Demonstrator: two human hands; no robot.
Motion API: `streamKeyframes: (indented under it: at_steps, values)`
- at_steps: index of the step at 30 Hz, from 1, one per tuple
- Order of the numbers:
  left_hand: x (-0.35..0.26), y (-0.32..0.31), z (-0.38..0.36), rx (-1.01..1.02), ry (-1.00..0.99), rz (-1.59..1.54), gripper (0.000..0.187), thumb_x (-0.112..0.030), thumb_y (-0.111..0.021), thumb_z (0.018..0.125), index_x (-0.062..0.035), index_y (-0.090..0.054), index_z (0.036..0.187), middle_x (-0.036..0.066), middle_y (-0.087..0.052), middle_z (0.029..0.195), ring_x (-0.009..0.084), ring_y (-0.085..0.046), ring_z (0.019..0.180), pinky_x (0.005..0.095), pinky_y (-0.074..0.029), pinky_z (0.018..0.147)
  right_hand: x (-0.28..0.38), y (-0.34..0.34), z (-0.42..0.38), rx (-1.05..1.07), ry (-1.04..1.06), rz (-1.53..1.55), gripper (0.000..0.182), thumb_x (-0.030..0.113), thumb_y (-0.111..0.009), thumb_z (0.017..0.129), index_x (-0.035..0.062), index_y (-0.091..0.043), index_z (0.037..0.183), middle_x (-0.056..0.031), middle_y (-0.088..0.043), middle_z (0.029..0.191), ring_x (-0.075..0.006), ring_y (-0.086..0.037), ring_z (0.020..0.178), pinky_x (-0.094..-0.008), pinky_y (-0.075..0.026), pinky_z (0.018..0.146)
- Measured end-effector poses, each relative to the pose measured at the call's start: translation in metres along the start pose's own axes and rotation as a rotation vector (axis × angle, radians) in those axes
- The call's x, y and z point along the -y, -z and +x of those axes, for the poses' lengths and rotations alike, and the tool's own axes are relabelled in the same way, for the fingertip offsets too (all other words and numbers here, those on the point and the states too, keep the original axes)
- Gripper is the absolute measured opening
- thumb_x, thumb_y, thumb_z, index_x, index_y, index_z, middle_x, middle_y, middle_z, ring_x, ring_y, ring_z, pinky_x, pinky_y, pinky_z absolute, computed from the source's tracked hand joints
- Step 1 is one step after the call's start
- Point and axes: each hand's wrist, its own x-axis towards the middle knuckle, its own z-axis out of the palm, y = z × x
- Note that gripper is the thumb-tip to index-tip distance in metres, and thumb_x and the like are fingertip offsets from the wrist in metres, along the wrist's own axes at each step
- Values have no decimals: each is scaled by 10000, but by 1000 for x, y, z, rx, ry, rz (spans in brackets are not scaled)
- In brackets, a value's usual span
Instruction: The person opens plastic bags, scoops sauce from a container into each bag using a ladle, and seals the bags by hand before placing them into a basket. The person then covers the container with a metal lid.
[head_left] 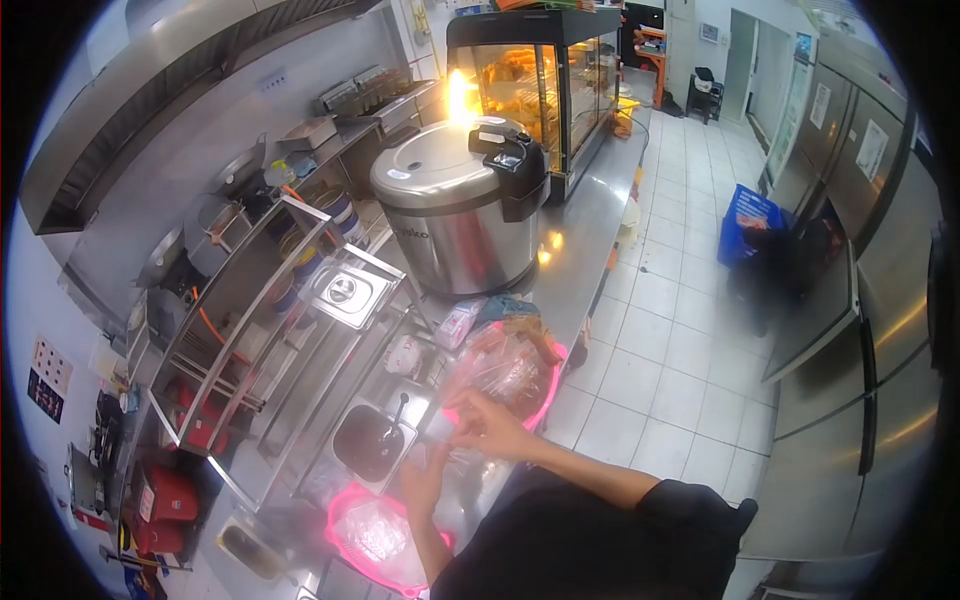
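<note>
My right hand is raised over the counter, its thumb and fingers closed in a pinch. Below and left of it, my left hand has its fingers pointing up, close together. A pale, see-through patch lies between the two hands; I cannot make out what it is. Behind my right hand stands a pink basket with a clear plastic bag of brown food in it. Left of my hands is a metal pan of dark sauce with a ladle handle. A second pink basket holds clear plastic bags.
A large steel cooker stands further along the counter, before a lit glass food warmer. A metal rack with a lidded pan is at left. A blurred dark-clothed person bends by an open fridge door and blue crate.
</note>
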Motion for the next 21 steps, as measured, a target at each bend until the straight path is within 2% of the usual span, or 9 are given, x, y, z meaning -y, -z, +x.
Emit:
streamKeyframes:
  at_steps: [3, 9, 11, 13, 15, 17, 19, 20, 21]
  values:
    - [0, 0, -1, -72, 25, -62, 310, -314, -705, 881, -30, -665, 765, -41, -522, 574, 45, -425, 483, 236, -284, 425, 7, 3, -3, 27, -95, 157, 560, -45, -718, 777, 83, -424, 1236, -82, -680, 812, -120, -655, 754, -267, -506, 669]
    - [31, 8, 8, -127, -180, 16, 286, -332, -503, 996, -80, -601, 1089, 8, -594, 696, 34, -391, 475, 198, -269, 408, 21, 10, -3, -90, -223, 5, 561, -13, -768, 741, 86, -448, 1191, -64, -673, 746, -111, -644, 706, -255, -492, 658]
    - [25, 18, 5, -446, -252, 85, 302, -340, -387, 1032, -146, -498, 1236, 41, -607, 756, 32, -356, 454, 176, -251, 388, 10, 17, -2, -143, -160, 4, 578, -2, -781, 728, 88, -444, 1189, -57, -666, 735, -106, -628, 681, -250, -482, 643]
    - [8, 22, -2, -430, -306, 64, 287, -347, -382, 1032, -160, -479, 1227, 47, -592, 754, 35, -357, 450, 174, -243, 375, 5, 17, -3, -200, -95, 4, 595, 9, -794, 716, 90, -441, 1188, -49, -659, 723, -101, -613, 657, -245, -471, 627]
    - [-4, 11, -12, -208, -35, -159, 263, -343, -384, 1032, -138, -506, 1144, 33, -576, 749, 36, -353, 449, 181, -244, 370, 2, 9, -5, -200, -7, -219, 603, 13, -770, 731, 98, -421, 1215, -33, -616, 698, -95, -576, 631, -252, -449, 597]
    - [14, -7, -1, -107, -44, -186, 197, -306, -490, 1000, -115, -521, 1041, 14, -548, 726, 31, -370, 450, 191, -249, 364, -6, -3, -6, -160, 75, -219, 577, 14, -734, 756, 99, -411, 1226, -33, -592, 690, -102, -571, 629, -262, -442, 586]
    - [9, -28, 8, -174, -529, 165, 176, -257, -615, 941, -101, -535, 961, -6, -530, 702, 19, -395, 456, 198, -248, 357, -10, -11, -8, -125, 160, -220, 551, 16, -698, 782, 101, -402, 1238, -32, -568, 681, -109, -567, 628, -271, -435, 574]
    - [7, -28, 2, -92, -132, -82, 217, -233, -699, 886, -96, -536, 927, -20, -516, 664, 21, -414, 455, 201, -261, 359, -12, -13, -8, -111, 155, -210, 525, 17, -665, 797, 100, -399, 1243, -33, -547, 671, -121, -559, 620, -285, -429, 567]
    - [-1, -26, 2, -78, -146, -76, 217, -233, -699, 886, -96, -536, 927, -20, -516, 664, 21, -414, 455, 201, -261, 359, -12, -13, -8, -98, 151, -199, 501, 19, -631, 813, 100, -397, 1249, -35, -526, 661, -132, -552, 613, -299, -424, 560]
